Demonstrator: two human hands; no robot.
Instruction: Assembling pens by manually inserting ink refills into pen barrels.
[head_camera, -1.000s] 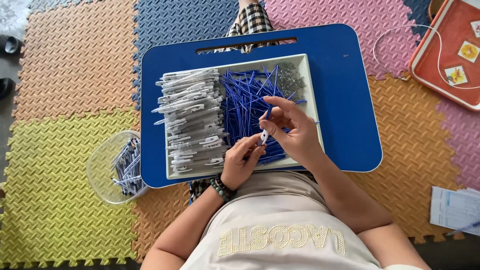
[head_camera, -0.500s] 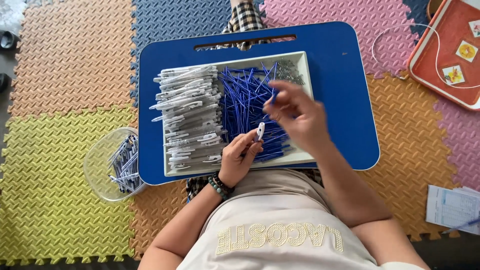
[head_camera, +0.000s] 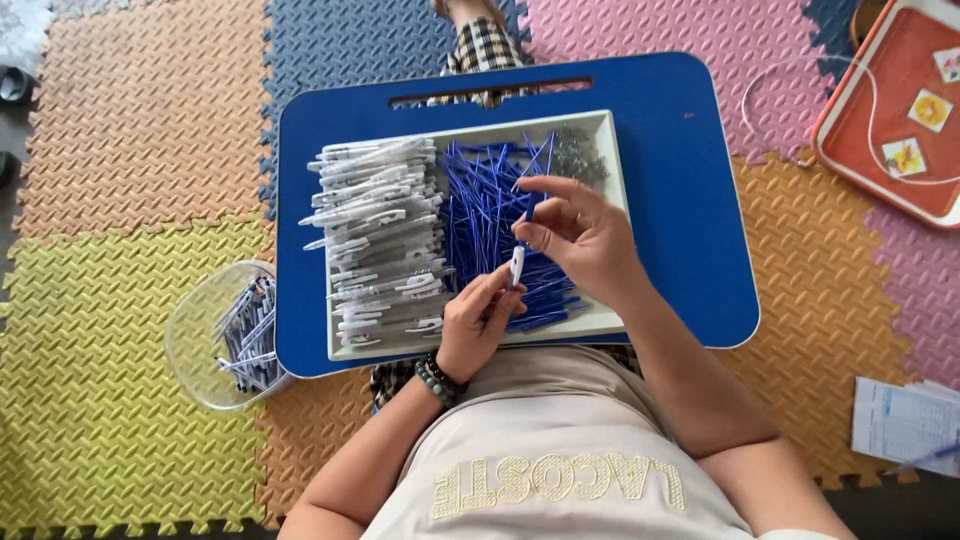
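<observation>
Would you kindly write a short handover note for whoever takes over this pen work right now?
Left hand: pinching a white pen barrel upright over the tray.
Right hand: holding a blue refill just above that barrel.
White tray on the blue lap desk: white barrels stacked on the left, blue refills in the middle.
Done: some assembled pens lie in the clear tub on the mat.
Left: large piles of both parts remain.

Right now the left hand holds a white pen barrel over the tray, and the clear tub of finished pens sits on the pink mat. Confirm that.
Not quite: the head view shows the clear tub on the yellow mat, not pink. The left hand does hold the white pen barrel over the tray.
</observation>
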